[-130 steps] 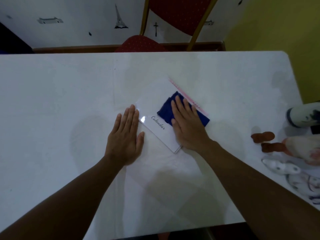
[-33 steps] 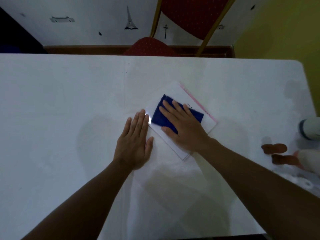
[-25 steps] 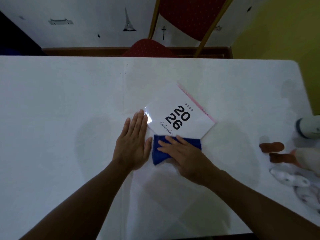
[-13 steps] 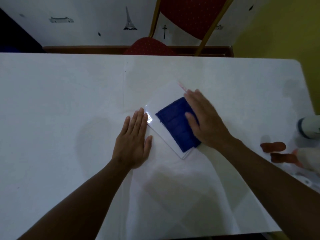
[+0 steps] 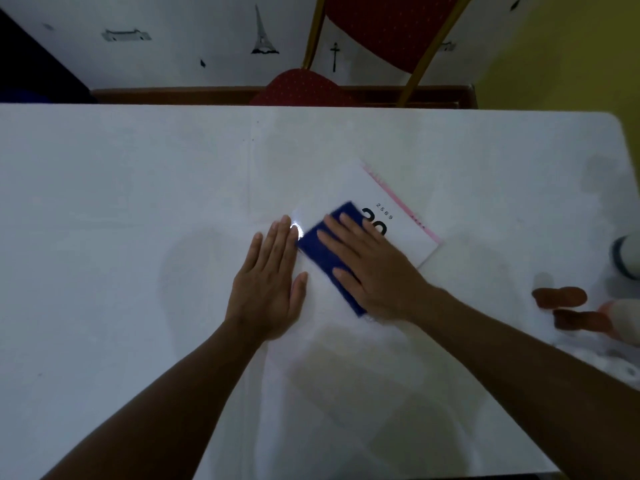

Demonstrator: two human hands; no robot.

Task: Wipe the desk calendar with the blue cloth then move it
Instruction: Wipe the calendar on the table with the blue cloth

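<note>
A white desk calendar [image 5: 349, 188] with a pink far edge lies flat and turned diagonally in the middle of the white table [image 5: 121, 202]. Black numerals show on its right half. The folded blue cloth [image 5: 320, 249] covers its near-left part. My right hand [image 5: 372, 268] lies flat on the cloth, fingers spread, pressing it onto the calendar. My left hand [image 5: 270, 284] rests flat on the table, fingertips touching the calendar's left corner.
At the table's right edge lie two brown pieces [image 5: 561, 296], a pale figure [image 5: 623, 318] and a white cylinder [image 5: 628, 259]. A red chair [image 5: 301, 88] stands behind the far edge. The near table edge runs below my forearms.
My right hand has slid the cloth from the calendar's right side toward its near-left part, uncovering the numerals. My left hand has stayed flat at the left corner.
</note>
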